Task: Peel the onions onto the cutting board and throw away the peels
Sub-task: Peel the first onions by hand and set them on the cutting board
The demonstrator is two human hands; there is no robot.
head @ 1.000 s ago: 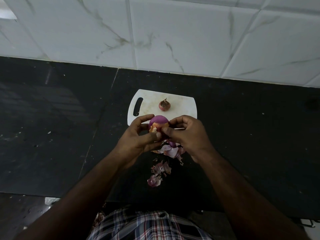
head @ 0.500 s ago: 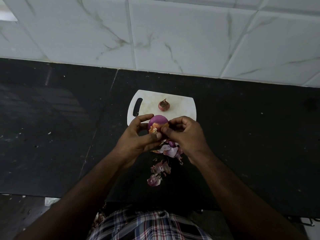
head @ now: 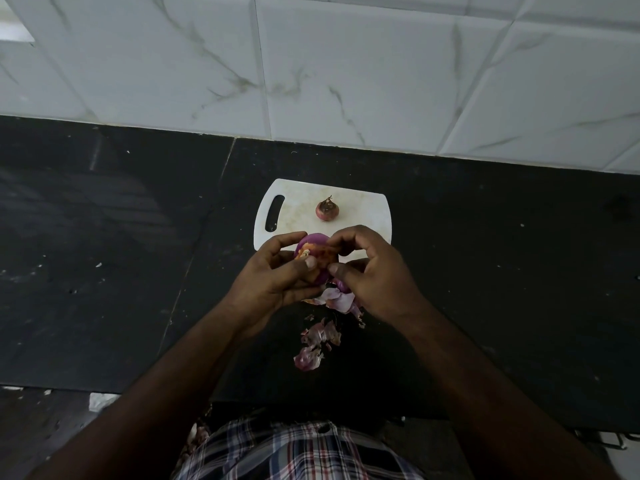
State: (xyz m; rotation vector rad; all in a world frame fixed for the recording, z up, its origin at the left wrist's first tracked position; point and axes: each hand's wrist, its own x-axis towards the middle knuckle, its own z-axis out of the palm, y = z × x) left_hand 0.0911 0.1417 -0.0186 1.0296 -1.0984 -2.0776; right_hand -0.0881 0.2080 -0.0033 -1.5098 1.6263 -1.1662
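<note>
A purple onion [head: 313, 252], partly peeled with some orange skin left, is held just above the near edge of the white cutting board [head: 360, 211]. My left hand [head: 277, 275] grips it from the left, thumb across its front. My right hand [head: 372, 271] is curled against its right side, with thumb and fingertips at the skin. A smaller unpeeled onion [head: 327, 209] stands on the middle of the board. Loose purple peels [head: 337, 299] lie on the counter under my hands, and more peels [head: 317, 342] trail toward me.
The board lies on a black stone counter [head: 121, 254] that runs left and right. A white marble-tiled wall [head: 311, 64] rises right behind it. The counter's front edge is near my checked shirt [head: 294, 448].
My right hand has shifted slightly round the onion's right side, its fingers working at the skin. The onion has turned a little in my left hand. Board, small onion and peels have not moved.
</note>
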